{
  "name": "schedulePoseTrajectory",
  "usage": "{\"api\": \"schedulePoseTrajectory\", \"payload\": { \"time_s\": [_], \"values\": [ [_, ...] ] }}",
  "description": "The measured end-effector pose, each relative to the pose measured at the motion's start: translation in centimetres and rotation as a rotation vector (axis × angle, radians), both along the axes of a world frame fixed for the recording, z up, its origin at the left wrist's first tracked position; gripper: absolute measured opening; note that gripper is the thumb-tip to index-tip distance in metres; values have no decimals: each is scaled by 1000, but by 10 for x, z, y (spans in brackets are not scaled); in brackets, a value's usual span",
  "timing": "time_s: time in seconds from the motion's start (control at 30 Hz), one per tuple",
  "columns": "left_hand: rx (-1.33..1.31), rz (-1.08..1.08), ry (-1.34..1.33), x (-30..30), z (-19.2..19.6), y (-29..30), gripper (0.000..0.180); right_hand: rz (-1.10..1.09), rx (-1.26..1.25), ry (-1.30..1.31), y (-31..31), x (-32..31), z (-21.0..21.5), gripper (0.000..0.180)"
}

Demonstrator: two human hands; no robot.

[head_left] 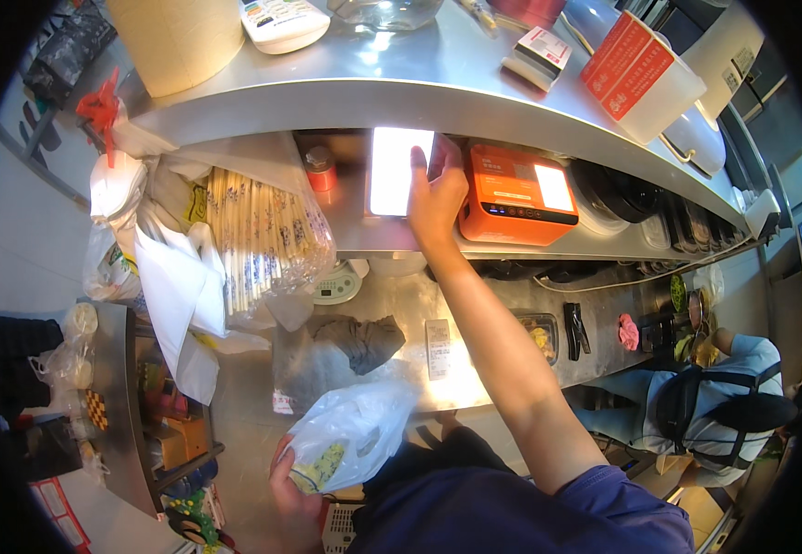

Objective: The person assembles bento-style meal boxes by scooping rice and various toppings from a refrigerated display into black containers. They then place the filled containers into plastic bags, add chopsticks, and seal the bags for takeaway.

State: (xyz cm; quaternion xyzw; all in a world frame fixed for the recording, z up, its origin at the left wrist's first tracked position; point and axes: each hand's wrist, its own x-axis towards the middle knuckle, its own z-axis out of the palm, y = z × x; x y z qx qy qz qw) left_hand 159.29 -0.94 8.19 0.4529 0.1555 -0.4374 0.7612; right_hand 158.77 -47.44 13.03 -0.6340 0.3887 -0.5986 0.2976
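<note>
On the shelf under the steel counter, my right hand (438, 196) is closed around the right edge of a phone (388, 175) with a glaring white screen. Its thumb lies over the screen. Low in front of my body, my left hand (292, 485) grips a thin white plastic bag (364, 420); part of the hand is behind it. Something green and yellow shows through the bag near the fingers, its kind unclear. Right of the phone stands an orange printer-like box (516, 208) with a bright white panel. A red-topped small jar (321, 171) is to the phone's left.
Wrapped chopsticks (258, 231) fill a clear bag at left. A paper slip (438, 349), dark cloth (359, 342) and food container (541, 337) lie on the lower worktop (410, 388). A red-and-white carton (641, 78) stands above. Another person (710, 406) is at right.
</note>
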Motion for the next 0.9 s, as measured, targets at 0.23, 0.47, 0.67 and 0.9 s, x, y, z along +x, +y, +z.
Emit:
{"api": "schedulePoseTrajectory", "payload": {
  "time_s": [0.23, 0.47, 0.67, 0.9],
  "values": [
    [-102, 94, 64, -1, -9, -12, 36, 280, -186, 249, 104, -50, -13, 49],
    [-278, -8, 103, -9, -12, -21, 34, 223, 155, 226, 112, -72, -23, 55],
    [-238, -45, 11, -17, -2, -32, 35, 32, 26, -26, 16, -8, -7, 44],
    [-219, 22, 57, -23, -3, -24, 39, -32, 61, -62, 2, 2, -3, 31]
  ]
}}
